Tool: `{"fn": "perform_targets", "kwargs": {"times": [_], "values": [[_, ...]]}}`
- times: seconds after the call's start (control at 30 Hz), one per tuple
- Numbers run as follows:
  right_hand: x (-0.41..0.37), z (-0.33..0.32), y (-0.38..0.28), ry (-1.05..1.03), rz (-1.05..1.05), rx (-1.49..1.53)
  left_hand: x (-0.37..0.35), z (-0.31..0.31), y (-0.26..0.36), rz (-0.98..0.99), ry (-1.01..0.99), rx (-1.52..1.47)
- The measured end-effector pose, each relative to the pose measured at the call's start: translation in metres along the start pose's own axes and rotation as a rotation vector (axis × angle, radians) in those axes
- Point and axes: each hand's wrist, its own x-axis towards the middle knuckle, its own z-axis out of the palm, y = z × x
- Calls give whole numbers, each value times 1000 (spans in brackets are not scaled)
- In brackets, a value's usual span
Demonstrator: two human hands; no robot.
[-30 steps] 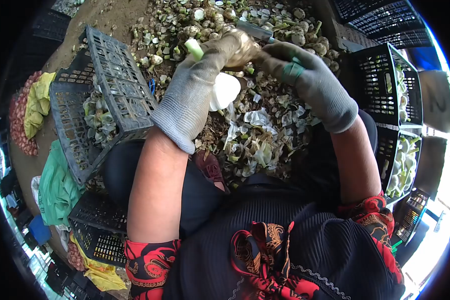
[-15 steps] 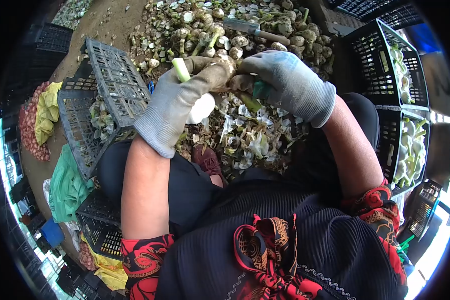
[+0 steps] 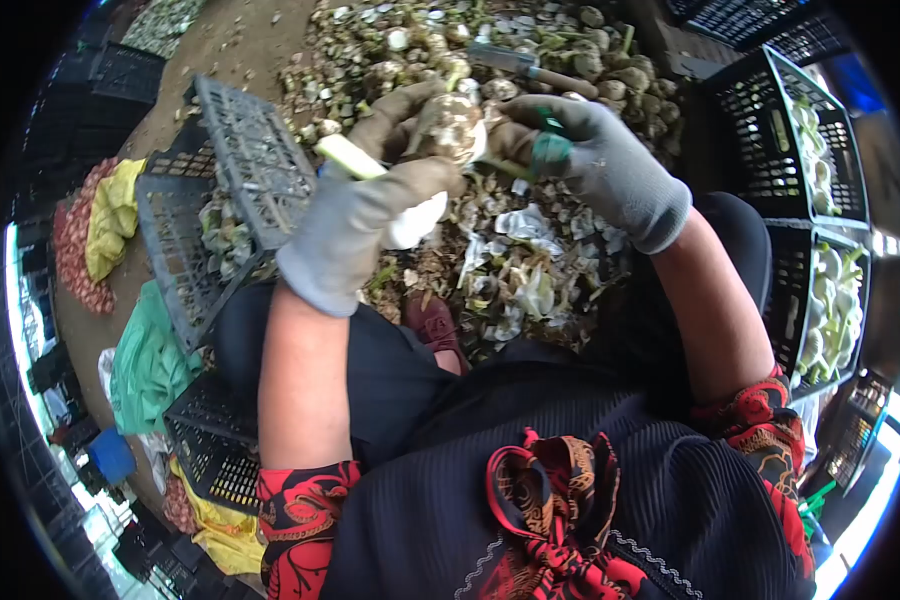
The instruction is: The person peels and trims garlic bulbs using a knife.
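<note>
Grey, soil-stained gloves (image 3: 642,190) cover both our hands. Toward twelve o'clock in our view, our left hand (image 3: 370,198) curls thumb and fingers about a dirty garlic bulb (image 3: 448,130), which sits out at the fingertips. Deeper in the same grip, a white bulb (image 3: 416,222) shows at the palm's four o'clock, and a pale green stem (image 3: 350,157) juts toward eleven. Our right hand (image 3: 602,160) has its bent fingers narrowed at the dirty bulb's three o'clock; we cannot tell what they pinch. Toward one o'clock, a knife (image 3: 562,82) lies on the garlic heap (image 3: 625,88).
</note>
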Motion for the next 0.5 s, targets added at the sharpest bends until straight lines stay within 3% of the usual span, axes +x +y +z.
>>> {"fn": "perform_targets", "kwargs": {"times": [0.07, 0.1, 0.2, 0.27, 0.37, 0.4, 0.43, 0.5], "values": [[5, 3, 17, 107, -172, 1, -3, 8, 9, 0, 43, 119], [8, 9, 19, 157, -259, 39, 1, 6, -1, 176, 40, 107], [4, 12, 10, 224, -390, -407, 1, -1, -4, -82, 97, 6], [5, 17, 3, 194, -459, -630, -3, 3, 1, -84, 124, 162], [2, 21, 9, 209, -210, -52, -6, 0, 5, -31, 27, 308], [1, 16, 2, 231, -117, -61, -7, -4, 10, -46, -24, 322], [-1, 13, -8, 231, -4, -21, -7, -5, 9, 94, -62, 473], [0, 3, -6, 213, 119, 245, -5, -4, -3, 84, -80, 339]]}}
